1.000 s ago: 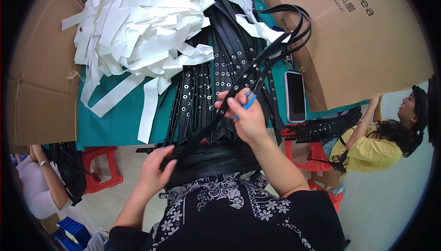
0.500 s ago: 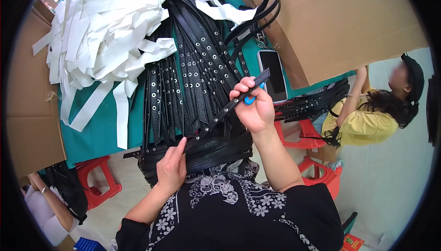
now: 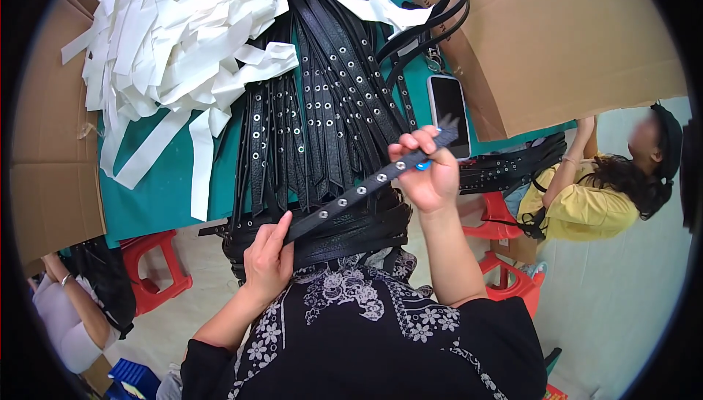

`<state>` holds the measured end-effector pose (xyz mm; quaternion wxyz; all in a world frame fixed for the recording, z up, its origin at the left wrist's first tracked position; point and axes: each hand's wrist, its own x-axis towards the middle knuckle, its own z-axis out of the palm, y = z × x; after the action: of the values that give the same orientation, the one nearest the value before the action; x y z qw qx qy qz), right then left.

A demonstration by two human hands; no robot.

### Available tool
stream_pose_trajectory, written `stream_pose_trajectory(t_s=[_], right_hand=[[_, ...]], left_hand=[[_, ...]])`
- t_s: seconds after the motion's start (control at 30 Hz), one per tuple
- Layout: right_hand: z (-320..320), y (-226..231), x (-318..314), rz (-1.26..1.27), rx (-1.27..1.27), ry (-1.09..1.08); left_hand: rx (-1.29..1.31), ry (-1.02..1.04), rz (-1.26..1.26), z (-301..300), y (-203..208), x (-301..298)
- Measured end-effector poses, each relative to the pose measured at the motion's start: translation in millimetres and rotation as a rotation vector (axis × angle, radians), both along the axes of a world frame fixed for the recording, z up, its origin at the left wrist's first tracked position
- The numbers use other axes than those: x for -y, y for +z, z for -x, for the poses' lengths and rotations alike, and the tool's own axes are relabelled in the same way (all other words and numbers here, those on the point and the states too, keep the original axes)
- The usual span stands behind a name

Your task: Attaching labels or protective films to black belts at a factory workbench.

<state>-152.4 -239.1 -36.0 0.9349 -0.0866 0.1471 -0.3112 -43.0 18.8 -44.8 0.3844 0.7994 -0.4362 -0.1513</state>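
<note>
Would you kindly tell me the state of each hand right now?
Left hand: closed, pinching a black eyeleted strap.
Right hand: closed on the same strap near its blurred tip, also holding a small blue object.

The left hand point(image 3: 269, 257) and right hand point(image 3: 432, 180) held one black strap point(image 3: 351, 196), five eyelets point(image 3: 362, 191) showing between them. Beyond lay one phone point(image 3: 449, 114), plus white strips point(image 3: 176, 41) and black straps point(image 3: 315, 107) too crowded to count. Leftward were one box point(image 3: 47, 136), one stool point(image 3: 157, 257), one co-worker point(image 3: 73, 312); rightward, one carton point(image 3: 578, 56), two red stools point(image 3: 529, 283), one person in yellow point(image 3: 586, 202).
</note>
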Motion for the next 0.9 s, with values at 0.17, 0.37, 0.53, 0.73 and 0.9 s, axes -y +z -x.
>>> stream_pose_trajectory(t_s=[0.17,0.37,0.53,0.73,0.9], right_hand=[[62.0,10.0,22.4,0.187,-0.081,-0.172],[93.9,19.5,21.9,0.282,-0.308,-0.267],[90.5,13.6,14.1,0.407,-0.603,-0.382],[107.1,6.1,23.0,0.513,-0.833,-0.452],[186.2,-5.0,42.6,1.389,-1.907,-0.526]], left_hand=[[-0.124,-0.111,-0.037,-4.3,-13.0,-2.0],[-0.484,-0.039,-0.049,-1.2,-44.5,-18.4],[-0.713,-0.028,-0.133,-16.0,-43.1,-19.0],[-0.719,-0.291,-0.08,-14.0,-29.3,-19.0],[-0.661,-0.794,-0.081,10.6,-11.0,51.2]])
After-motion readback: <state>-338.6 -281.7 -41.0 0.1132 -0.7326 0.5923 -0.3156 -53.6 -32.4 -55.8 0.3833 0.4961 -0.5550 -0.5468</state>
